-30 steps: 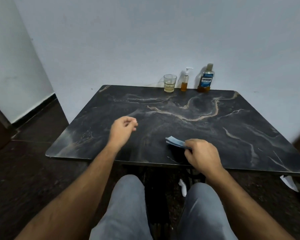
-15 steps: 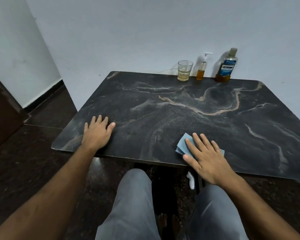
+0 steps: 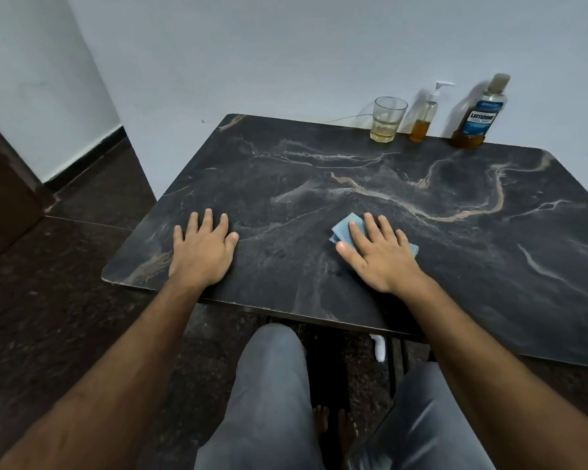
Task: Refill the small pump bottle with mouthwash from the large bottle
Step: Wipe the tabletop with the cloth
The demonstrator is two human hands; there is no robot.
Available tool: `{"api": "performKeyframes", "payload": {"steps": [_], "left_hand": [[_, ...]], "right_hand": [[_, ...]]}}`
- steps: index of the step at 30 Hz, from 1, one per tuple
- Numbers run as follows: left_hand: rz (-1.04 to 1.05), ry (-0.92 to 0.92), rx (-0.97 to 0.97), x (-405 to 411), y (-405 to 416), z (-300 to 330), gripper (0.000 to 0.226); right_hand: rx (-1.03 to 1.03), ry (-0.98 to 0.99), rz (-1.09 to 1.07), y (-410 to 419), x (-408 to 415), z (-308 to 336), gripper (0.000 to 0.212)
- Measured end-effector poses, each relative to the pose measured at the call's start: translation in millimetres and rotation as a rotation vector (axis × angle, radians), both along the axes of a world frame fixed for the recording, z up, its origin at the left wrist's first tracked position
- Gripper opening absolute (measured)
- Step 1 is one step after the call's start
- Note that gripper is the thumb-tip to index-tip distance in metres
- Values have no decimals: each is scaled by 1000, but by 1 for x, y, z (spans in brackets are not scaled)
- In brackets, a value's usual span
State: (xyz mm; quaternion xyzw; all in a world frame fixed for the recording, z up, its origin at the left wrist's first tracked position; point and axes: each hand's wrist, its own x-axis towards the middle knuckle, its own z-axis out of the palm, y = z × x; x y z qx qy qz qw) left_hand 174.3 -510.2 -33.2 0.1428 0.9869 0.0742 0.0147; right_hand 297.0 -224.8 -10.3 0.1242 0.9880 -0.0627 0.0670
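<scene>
Pump bottle (image 3: pixel 427 114), small and partly filled with amber liquid, stands upright at the table's (image 3: pixel 319 266) far edge by the wall. I see the large mouthwash bottle (image 3: pixel 479 113) to its right and a glass (image 3: pixel 387 119) of pale liquid to its left, all three apart from one another. Well nearer to me, my left hand (image 3: pixel 202 252) lies flat on the tabletop, fingers straight. My right hand (image 3: pixel 379 254) presses flat on a folded blue cloth (image 3: pixel 345 228).

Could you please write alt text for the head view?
Both hands lie flat on a dark marble table, the left hand bare, the right hand pressing a blue cloth. A glass, pump bottle and mouthwash bottle stand at the far edge.
</scene>
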Motion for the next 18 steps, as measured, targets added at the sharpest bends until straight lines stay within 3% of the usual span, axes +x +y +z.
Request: {"api": "performKeyframes", "payload": {"steps": [8,13,18], "left_hand": [[14,33,68,-3,-2,-1,51],[30,47,107,-3,-2,-1,48],[37,52,119,-1,-2,0,48]], "right_hand": [[-41,-22,240,-82,-74,1,78],[-43,10,406,-105,-44,-1,78],[-12,34,510,-103,8,0,92]]}}
